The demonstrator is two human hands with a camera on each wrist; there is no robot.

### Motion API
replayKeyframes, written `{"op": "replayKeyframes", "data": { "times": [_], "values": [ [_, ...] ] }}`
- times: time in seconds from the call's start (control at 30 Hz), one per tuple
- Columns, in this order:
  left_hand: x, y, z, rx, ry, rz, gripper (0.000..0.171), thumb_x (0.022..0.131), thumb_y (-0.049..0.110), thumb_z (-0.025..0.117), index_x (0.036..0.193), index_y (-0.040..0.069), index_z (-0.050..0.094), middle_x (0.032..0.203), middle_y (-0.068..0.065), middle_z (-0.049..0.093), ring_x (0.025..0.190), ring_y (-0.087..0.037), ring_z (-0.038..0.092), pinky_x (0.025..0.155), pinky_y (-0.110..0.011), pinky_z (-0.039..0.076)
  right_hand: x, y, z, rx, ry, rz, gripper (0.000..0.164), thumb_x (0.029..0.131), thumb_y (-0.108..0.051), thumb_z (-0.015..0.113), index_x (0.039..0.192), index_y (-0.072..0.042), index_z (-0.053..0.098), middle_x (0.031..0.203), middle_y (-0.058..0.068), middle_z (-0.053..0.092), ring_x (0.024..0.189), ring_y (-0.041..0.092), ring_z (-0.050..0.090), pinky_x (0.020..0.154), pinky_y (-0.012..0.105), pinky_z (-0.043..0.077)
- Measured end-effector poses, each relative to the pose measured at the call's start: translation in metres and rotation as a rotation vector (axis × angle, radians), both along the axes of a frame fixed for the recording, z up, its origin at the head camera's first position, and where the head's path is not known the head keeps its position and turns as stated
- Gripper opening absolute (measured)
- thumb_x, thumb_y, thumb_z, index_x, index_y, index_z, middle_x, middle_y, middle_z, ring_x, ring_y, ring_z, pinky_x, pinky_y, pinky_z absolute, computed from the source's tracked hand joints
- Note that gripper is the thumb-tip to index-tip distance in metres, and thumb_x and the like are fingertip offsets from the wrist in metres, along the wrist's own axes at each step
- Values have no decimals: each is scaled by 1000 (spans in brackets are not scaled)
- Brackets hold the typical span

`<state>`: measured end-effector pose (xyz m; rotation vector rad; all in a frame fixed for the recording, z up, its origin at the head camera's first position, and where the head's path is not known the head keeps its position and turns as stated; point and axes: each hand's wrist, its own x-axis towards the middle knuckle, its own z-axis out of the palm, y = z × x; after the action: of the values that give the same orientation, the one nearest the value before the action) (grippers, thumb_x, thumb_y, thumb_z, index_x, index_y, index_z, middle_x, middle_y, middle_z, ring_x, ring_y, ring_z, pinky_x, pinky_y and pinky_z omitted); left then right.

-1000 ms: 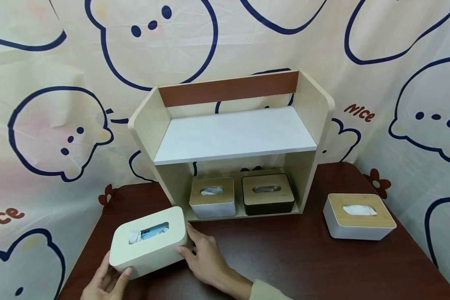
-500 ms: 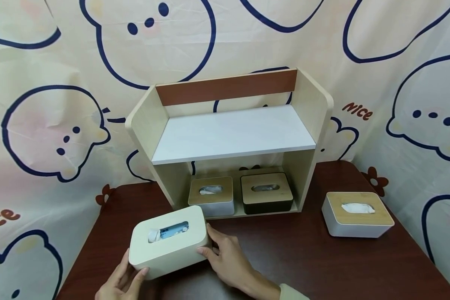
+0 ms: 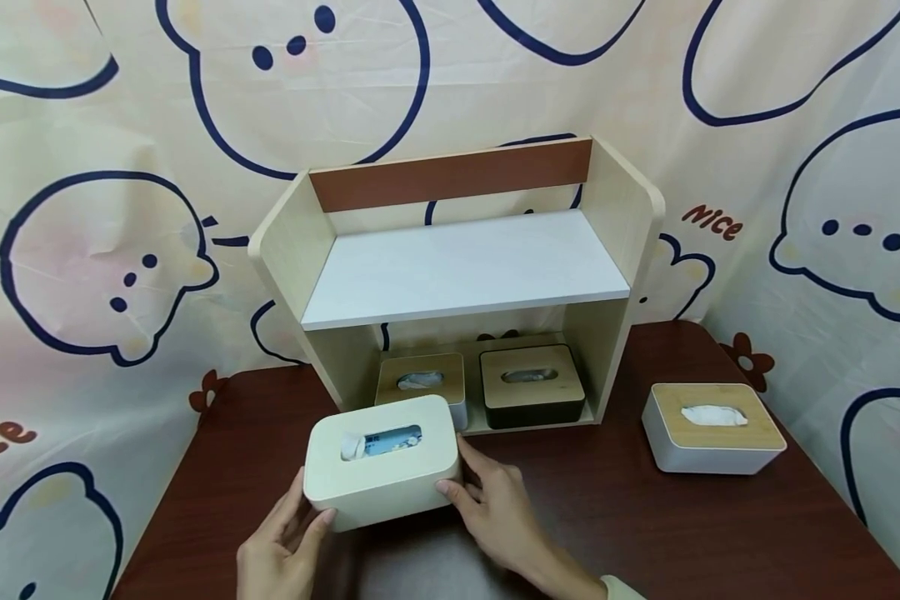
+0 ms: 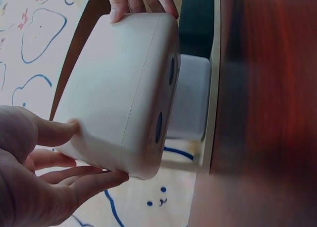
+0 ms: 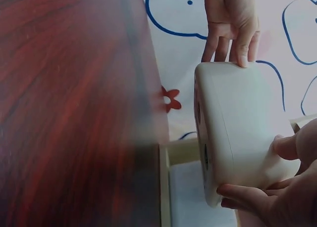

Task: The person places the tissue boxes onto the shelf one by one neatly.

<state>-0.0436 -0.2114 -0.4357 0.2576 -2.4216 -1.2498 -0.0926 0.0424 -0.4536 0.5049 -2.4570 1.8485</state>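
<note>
Both hands hold a cream tissue box above the table, in front of the shelf's left half. Its oval slot shows a white tissue and a blue packet inside. The left hand grips the box's left end, thumb on the front side. At the right end the right hand grips it the same way. In the left wrist view the box's underside edge is apart from the table. The right wrist view shows the box between both hands too.
A wooden shelf unit with a white upper board stands behind. On its lower level sit a white tissue box with a wood lid, partly hidden, and a black one. Another white, wood-lidded tissue box rests on the dark table at right.
Both hands have carried the cream tissue box rightward and slightly up, toward the shelf front. It now overlaps the lower white tissue box in the head view. The other boxes stay put.
</note>
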Motion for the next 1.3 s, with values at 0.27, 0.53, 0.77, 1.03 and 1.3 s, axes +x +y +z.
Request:
{"op": "replayKeyframes", "data": {
  "times": [0.27,0.53,0.77,1.03,1.3],
  "values": [
    [-10,15,13,48,5,-90,68,92,-6,80,155,3,55,153,-20,61,124,-35,68,89,-23,62,2,18,14,59,22,-81,71,103,-32,73,158,4,47,159,28,51,138,38,60,93,31,63],
    [-18,24,31,13,19,-138,68,93,-4,79,156,4,54,156,-16,59,131,-24,64,93,-26,61,3,31,34,145,46,-158,71,100,-31,78,159,-3,49,147,21,66,93,6,71,71,16,59],
    [-23,24,50,-11,57,-200,67,96,1,78,158,5,52,155,-21,59,127,-36,69,93,-42,62,0,37,55,187,66,-175,70,100,-34,77,160,-9,50,75,-1,54,52,-3,33,50,17,36],
    [-24,20,75,-53,89,-212,66,97,4,78,158,7,53,151,-21,62,123,-35,71,91,-37,62,-2,39,82,228,86,-170,70,101,-39,76,161,-13,49,65,-7,41,53,-1,33,51,18,34],
    [-23,15,97,-65,95,-227,68,99,7,77,160,11,50,153,-21,61,123,-30,69,88,-7,53,-3,39,105,261,147,-158,73,101,-39,76,160,-7,49,96,5,71,54,-4,33,51,19,36]
  ]
}}
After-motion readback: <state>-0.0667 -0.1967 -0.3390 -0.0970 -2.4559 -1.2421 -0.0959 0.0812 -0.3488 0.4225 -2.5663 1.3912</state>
